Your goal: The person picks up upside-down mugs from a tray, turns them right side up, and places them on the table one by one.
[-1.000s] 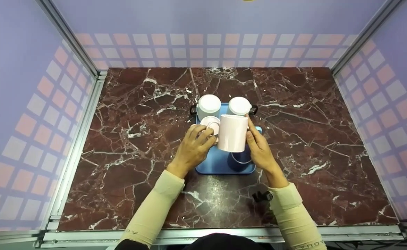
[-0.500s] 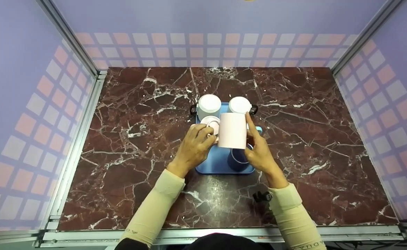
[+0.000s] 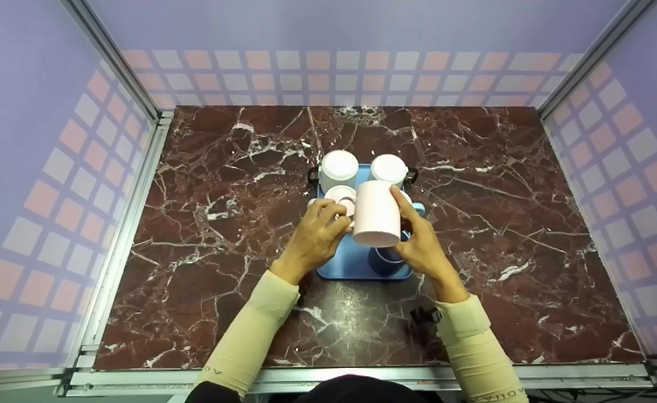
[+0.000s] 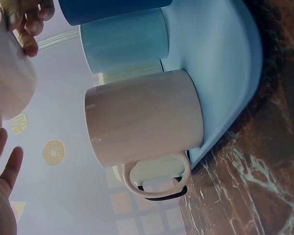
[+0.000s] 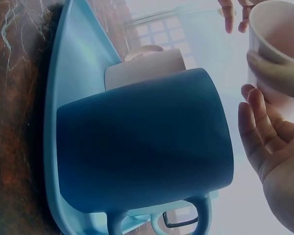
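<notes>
The left hand (image 3: 316, 234), fingers curled, holds a pale pink mug (image 3: 377, 211) between both hands; the right hand (image 3: 424, 249) grips its opposite side (dark blue mug (image 5: 142, 139) near that hand, on a blue tray (image 3: 342, 268)).

Small booth-like workspace: metal frame (image 3: 154, 379), patterned panels (image 3: 317, 28), marble-look tabletop (image 3: 507, 224).

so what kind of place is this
Probably a purpose-built workstation booth rather than a home kitchen: a marble-patterned tabletop with lilac panels on three sides, and metal framing along the edges.
</notes>
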Demonstrator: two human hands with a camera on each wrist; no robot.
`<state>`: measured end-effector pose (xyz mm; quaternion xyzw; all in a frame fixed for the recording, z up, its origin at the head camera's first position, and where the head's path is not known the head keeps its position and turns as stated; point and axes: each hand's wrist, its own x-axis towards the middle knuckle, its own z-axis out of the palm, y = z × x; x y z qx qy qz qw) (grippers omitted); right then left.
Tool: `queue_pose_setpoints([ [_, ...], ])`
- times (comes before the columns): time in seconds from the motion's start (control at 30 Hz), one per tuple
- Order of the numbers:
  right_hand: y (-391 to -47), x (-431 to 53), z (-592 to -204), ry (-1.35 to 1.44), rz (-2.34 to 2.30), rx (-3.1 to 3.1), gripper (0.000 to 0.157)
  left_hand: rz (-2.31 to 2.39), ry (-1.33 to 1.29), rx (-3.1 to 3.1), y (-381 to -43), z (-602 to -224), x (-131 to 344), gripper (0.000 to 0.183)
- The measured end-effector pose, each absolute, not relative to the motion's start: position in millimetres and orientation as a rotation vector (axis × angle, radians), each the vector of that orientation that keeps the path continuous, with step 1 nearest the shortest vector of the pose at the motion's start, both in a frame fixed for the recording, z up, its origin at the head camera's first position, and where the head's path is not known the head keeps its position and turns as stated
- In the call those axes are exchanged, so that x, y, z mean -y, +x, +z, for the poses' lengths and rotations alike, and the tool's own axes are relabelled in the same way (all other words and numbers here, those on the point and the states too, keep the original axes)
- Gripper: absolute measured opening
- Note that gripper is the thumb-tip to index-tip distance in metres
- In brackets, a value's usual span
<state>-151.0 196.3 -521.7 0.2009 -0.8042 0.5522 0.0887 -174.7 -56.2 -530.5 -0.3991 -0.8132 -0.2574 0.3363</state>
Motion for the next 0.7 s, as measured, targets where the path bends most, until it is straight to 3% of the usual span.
queue_pose_setpoints([
  [0.7,-152.3,-202.5,-518.6,0.685,1.86,2.393,0.095,-1.183,-0.961,2.209,-177.2,-518.7,47.3,0.046],
])
